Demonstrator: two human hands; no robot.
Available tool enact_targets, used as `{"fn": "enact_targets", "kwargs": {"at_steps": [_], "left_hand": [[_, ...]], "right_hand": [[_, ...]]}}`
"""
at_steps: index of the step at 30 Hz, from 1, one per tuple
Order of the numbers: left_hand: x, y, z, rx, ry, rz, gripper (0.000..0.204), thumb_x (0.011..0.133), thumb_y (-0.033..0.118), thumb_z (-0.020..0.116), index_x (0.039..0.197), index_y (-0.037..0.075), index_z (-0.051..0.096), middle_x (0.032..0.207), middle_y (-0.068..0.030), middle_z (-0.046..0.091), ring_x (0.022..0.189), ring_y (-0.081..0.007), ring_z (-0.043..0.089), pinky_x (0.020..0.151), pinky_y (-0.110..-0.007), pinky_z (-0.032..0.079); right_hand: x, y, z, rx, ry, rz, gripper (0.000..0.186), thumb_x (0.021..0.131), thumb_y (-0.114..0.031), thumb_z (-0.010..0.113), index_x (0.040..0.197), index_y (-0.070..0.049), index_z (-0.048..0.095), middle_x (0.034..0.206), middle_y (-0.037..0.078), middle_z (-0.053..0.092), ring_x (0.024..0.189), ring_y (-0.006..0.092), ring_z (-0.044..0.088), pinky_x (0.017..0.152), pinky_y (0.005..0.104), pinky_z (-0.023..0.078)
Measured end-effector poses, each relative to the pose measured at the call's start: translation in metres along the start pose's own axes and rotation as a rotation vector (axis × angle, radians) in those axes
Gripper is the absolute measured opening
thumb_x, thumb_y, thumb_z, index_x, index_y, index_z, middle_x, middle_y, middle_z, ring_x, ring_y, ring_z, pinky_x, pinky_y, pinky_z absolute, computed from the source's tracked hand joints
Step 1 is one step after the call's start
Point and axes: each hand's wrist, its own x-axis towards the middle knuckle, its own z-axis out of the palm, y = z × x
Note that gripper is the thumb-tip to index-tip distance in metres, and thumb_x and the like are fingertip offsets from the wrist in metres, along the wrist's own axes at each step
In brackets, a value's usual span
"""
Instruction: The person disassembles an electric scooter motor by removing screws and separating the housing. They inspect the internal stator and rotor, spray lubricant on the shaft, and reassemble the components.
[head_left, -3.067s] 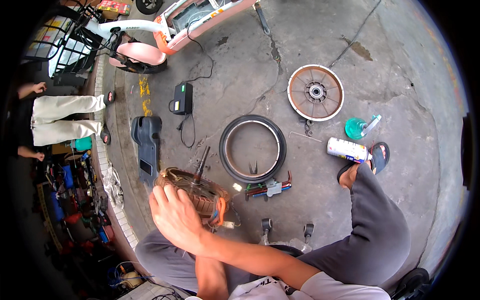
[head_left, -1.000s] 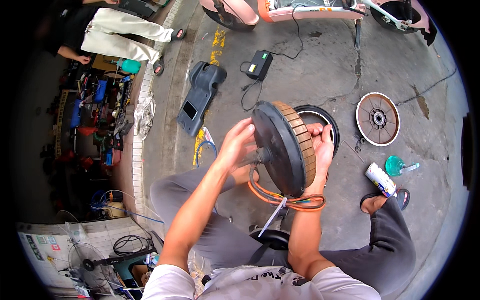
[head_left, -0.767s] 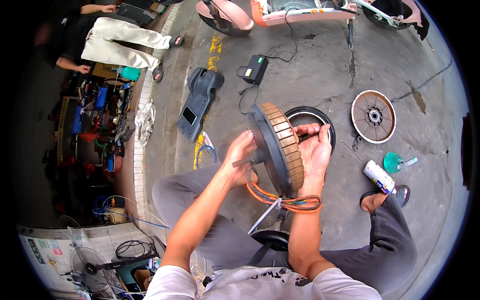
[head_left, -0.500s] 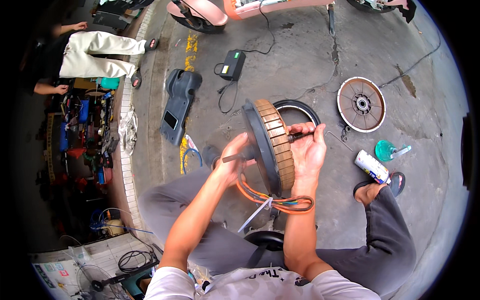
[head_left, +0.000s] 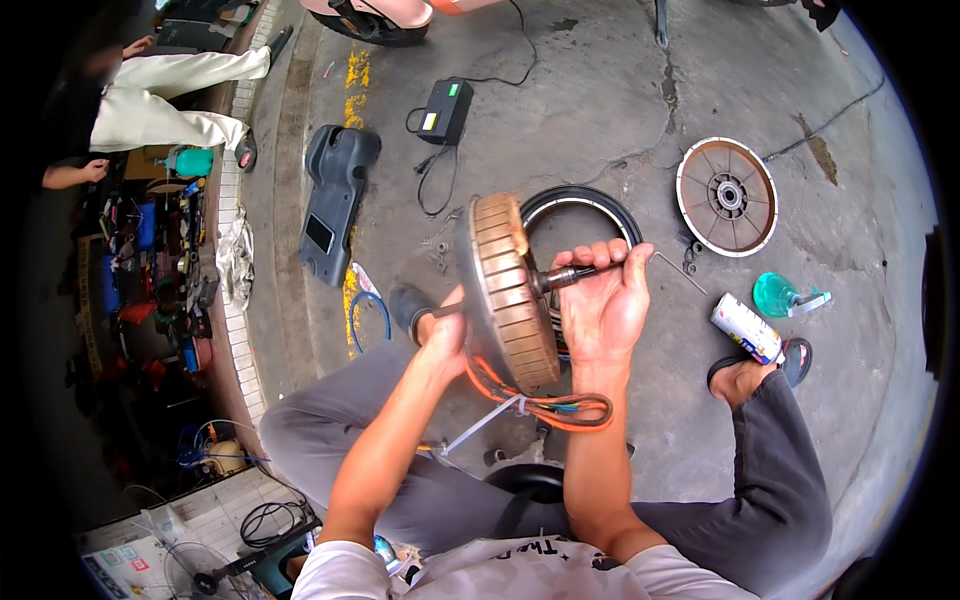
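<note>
Between my hands, above the floor, is a wheel-hub motor stator point(head_left: 512, 300) with a copper-coloured segmented rim and a dark disc side. My left hand point(head_left: 445, 335) grips it from the disc side, fingers partly hidden behind it. On the other side, the fingers of my right hand point(head_left: 608, 305) are closed around the dark axle point(head_left: 562, 280), palm turned up. A bundle of orange and coloured wires point(head_left: 575, 412), bound with a pale cable tie point(head_left: 480, 426), hangs below the stator against my right wrist.
Beyond my hands lies a black ring point(head_left: 620, 208). To the right are a round spoked cover point(head_left: 712, 215), an L-shaped hex key point(head_left: 682, 272), a spray can point(head_left: 742, 326) and a green spray bottle point(head_left: 774, 295). Left lie a charger point(head_left: 446, 110) and grey plastic housing point(head_left: 330, 220). A person point(head_left: 170, 105) stands far left.
The stator has shifted slightly left and turned, so its copper-coloured rim faces me more and the axle shows further. Both hands keep their hold. The whole view has shifted a little.
</note>
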Motion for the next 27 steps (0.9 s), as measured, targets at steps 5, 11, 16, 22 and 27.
{"fn": "enact_targets", "kwargs": {"at_steps": [5,11,16,22,27], "left_hand": [[0.014,-0.014,-0.037,-0.369,-0.265,0.052,0.03,0.105,0.026,0.056,0.127,0.006,0.062,0.106,-0.0055,0.07,0.088,-0.0236,0.07,0.078,-0.037,0.061],[-0.003,0.013,-0.022,-0.179,-0.218,0.094,0.031,0.105,0.026,0.056,0.128,0.006,0.062,0.106,-0.0054,0.07,0.088,-0.0234,0.069,0.079,-0.037,0.06],[-0.024,0.02,0.009,-0.035,-0.192,0.123,0.031,0.105,0.027,0.057,0.128,0.006,0.061,0.106,-0.0054,0.07,0.089,-0.0232,0.069,0.079,-0.036,0.06],[-0.032,0.015,0.018,0.023,-0.181,0.115,0.032,0.105,0.028,0.057,0.129,0.006,0.061,0.107,-0.0053,0.07,0.089,-0.0229,0.069,0.079,-0.036,0.06],[-0.028,0.01,0.028,0.065,-0.181,0.107,0.033,0.105,0.028,0.057,0.129,0.006,0.06,0.107,-0.0053,0.07,0.09,-0.0227,0.069,0.08,-0.036,0.06]], "right_hand": [[-0.009,0.022,0.009,-0.145,-0.046,-0.008,0.041,0.107,-0.05,0.047,0.096,-0.011,0.053,0.083,0.003,0.051,0.085,0.0213,0.052,0.09,0.0424,0.046],[-0.02,0.039,0.011,-0.157,-0.326,-0.012,0.044,0.102,-0.049,0.058,0.12,-0.009,0.059,0.112,0.01,0.066,0.122,0.0313,0.059,0.104,0.0523,0.047],[-0.029,0.043,0.024,-0.066,-0.42,0.026,0.045,0.097,-0.048,0.066,0.121,-0.01,0.061,0.121,0.008,0.065,0.133,0.0317,0.054,0.114,0.0647,0.041],[-0.023,0.024,0.017,-0.368,-0.504,-0.129,0.033,0.097,-0.038,0.071,0.105,-0.007,0.062,0.108,0.01,0.066,0.113,0.0277,0.064,0.1,0.0485,0.05],[-0.021,0.003,0.017,-0.495,-0.529,-0.138,0.029,0.097,-0.028,0.074,0.103,-0.002,0.062,0.101,0.013,0.066,0.098,0.0224,0.066,0.09,0.0354,0.053]]}}
